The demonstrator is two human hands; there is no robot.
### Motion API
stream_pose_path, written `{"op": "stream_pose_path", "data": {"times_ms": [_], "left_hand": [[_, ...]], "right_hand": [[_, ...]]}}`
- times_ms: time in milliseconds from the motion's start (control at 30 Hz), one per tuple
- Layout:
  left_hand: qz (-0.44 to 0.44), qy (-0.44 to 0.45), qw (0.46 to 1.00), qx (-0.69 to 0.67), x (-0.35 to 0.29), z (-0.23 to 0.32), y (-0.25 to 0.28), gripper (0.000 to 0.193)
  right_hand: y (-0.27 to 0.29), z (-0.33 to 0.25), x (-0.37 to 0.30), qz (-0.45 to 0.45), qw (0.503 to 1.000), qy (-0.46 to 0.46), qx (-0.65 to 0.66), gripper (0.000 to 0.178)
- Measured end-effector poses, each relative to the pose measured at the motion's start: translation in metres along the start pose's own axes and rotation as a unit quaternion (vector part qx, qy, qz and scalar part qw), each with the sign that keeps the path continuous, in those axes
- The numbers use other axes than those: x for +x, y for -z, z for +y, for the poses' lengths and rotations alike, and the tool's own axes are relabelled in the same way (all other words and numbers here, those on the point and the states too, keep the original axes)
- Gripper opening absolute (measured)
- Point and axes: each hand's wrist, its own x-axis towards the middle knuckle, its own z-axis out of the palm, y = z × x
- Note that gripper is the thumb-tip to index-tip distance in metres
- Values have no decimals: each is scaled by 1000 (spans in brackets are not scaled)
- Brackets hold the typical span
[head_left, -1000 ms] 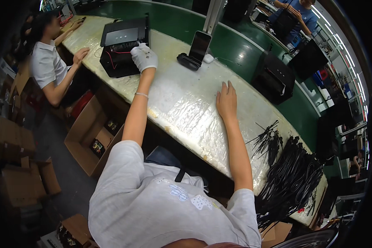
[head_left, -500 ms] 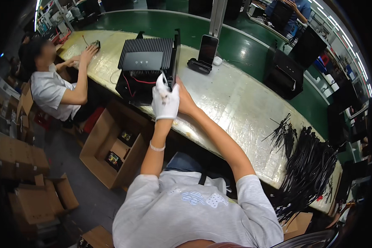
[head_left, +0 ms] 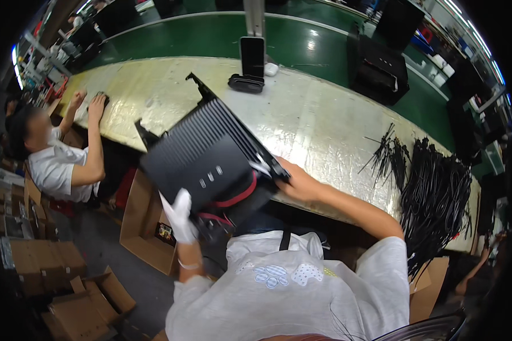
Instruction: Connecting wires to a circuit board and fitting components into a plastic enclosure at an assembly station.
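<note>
Between my hands is a black finned metal housing [head_left: 193, 153], tilted and turned, its near part jutting past the table's front edge. Red wires [head_left: 236, 193] show along its near side. Gloved in white, my left hand [head_left: 180, 219] grips the left near edge with the thumb up; its other fingers are partly hidden. My bare right hand [head_left: 297, 181] is closed on the right edge of the housing. Whether the far part of the housing touches the table cannot be made out.
The long table [head_left: 318, 125] carries a phone [head_left: 252, 57] on a black stand and a heap of black cables [head_left: 432, 199] at right. Another black housing [head_left: 378, 71] sits on the green surface beyond. Cardboard boxes [head_left: 133, 221] stand below left. A co-worker [head_left: 62, 159] sits at far left.
The housing has come off its upright place on the table, toward me, and has turned. My left hand has moved from its right side to its left near edge; my right hand has come nearer.
</note>
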Motion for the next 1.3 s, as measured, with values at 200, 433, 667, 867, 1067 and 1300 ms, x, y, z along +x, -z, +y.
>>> {"op": "stream_pose_path", "data": {"times_ms": [200, 433, 667, 867, 1067, 1300], "left_hand": [[-6, 81, 997, -17, -91, -15, -32, 69], [-298, 168, 940, 17, -27, -30, -130, 70], [-454, 110, 884, -28, 101, -67, -248, 78], [-484, -56, 872, 49, 123, -47, -273, 63], [-417, -360, 827, 113, 66, -10, -219, 45], [-493, -441, 729, 174, 5, -79, -111, 38]], "right_hand": [[13, -48, -124, 61, 989, -128, -51, 82], [11, -40, -187, 198, 942, -269, -32, 43], [98, 10, -132, 168, 935, -171, -262, 81], [164, 19, -78, 373, 917, -126, 69, 64], [142, -21, -93, 436, 900, 2, 14, 41], [50, -54, -191, 301, 937, -108, -138, 42]]}}
